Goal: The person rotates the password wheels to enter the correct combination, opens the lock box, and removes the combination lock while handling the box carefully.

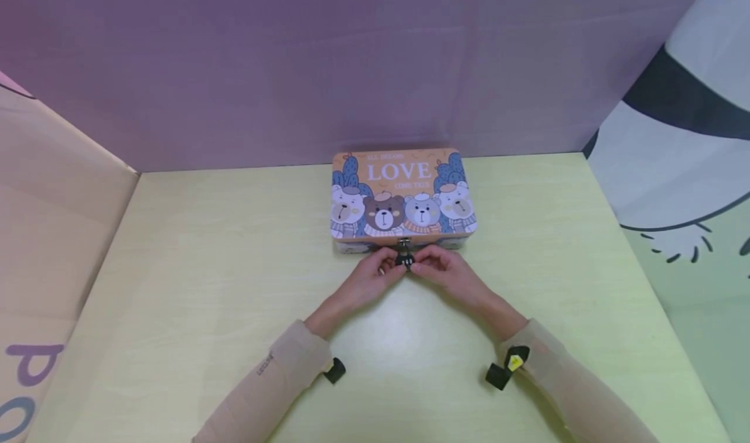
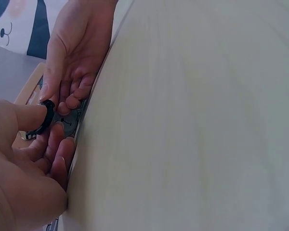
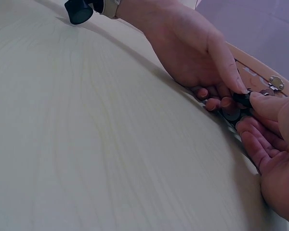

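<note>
A small black combination padlock (image 1: 404, 260) hangs from the metal clasp (image 1: 404, 241) on the front of a tin box (image 1: 403, 192). The box lid is closed and shows cartoon bears and the word LOVE. From the left, my left hand (image 1: 370, 279) pinches the padlock between thumb and fingers. My right hand (image 1: 450, 273) pinches it from the other side. In the left wrist view, both thumbs lie on the black padlock (image 2: 48, 117). The right wrist view shows the clasp (image 3: 275, 83) just beyond the fingertips. Fingers partly cover the padlock, and its digits are unreadable.
The box stands on a pale wooden table (image 1: 205, 267), near its back edge. Behind it rises a purple backdrop (image 1: 293, 71). Printed panels border the left and right sides. Black wrist devices (image 1: 499, 376) sit by both sleeves.
</note>
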Motion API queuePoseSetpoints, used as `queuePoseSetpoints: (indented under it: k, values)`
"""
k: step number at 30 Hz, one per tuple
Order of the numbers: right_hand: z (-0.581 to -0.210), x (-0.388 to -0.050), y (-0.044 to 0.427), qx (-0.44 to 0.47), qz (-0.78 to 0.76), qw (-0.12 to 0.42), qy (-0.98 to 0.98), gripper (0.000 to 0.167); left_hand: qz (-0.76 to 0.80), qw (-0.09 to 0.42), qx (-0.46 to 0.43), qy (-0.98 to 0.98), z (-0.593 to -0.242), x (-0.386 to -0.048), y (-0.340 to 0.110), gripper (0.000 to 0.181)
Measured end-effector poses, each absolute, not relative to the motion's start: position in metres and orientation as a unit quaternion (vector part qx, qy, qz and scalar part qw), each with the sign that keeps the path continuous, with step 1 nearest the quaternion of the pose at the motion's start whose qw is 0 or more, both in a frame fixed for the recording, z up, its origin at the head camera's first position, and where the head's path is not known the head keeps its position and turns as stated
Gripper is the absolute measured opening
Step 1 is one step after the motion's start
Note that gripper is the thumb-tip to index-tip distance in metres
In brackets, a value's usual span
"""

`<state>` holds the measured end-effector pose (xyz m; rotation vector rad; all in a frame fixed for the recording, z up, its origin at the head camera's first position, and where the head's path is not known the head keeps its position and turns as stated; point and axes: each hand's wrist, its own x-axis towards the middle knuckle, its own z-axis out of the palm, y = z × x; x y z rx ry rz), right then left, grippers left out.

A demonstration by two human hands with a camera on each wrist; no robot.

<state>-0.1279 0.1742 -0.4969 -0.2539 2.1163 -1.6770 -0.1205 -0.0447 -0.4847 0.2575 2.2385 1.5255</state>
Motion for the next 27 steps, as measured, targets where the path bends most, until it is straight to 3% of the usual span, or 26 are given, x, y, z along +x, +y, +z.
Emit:
queuePoseSetpoints:
  k: [27]
  values:
    - [-0.4928, -0.1262, 0.1730, -0.085, -0.610, 0.222, 0.756, 0.023, 0.551, 0.203, 0.096, 0.804, -0.4853, -0.1205, -0.0440, 0.026]
